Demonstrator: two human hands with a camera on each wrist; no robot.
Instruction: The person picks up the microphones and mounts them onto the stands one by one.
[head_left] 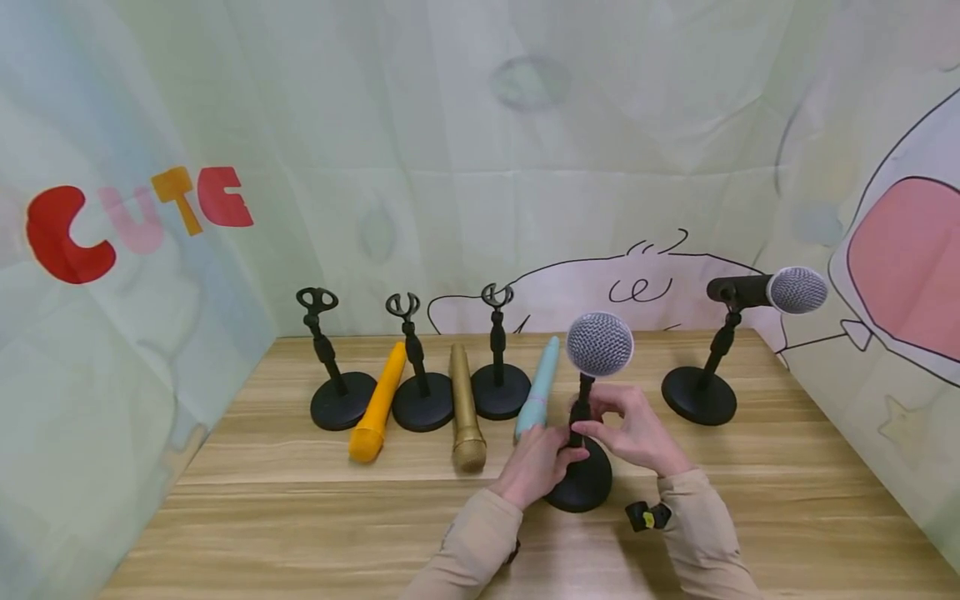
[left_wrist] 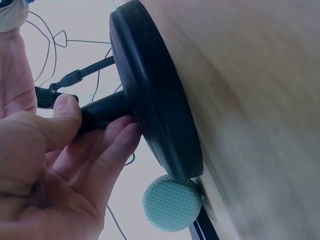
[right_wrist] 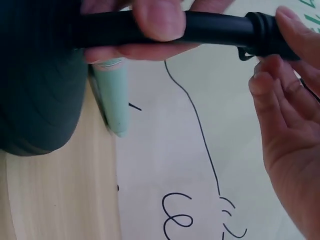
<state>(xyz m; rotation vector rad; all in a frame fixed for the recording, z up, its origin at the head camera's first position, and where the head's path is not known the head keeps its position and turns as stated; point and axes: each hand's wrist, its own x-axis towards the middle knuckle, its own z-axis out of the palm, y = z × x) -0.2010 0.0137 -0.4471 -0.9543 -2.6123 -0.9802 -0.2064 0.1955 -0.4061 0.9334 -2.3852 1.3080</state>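
Blue microphone (head_left: 539,390) lies just beside gripped black stand (head_left: 588,479).

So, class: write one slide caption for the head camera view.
Left grip low, right grip higher on a microphone stand beneath a silver-headed microphone.

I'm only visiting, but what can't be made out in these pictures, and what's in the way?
- Head view: the head end of the light blue microphone, mostly hidden behind the left hand.
- Head view: the handle of the nearer silver-headed microphone, hidden behind its own head.
- Right wrist view: part of the base of the held stand, cut off by the left edge.
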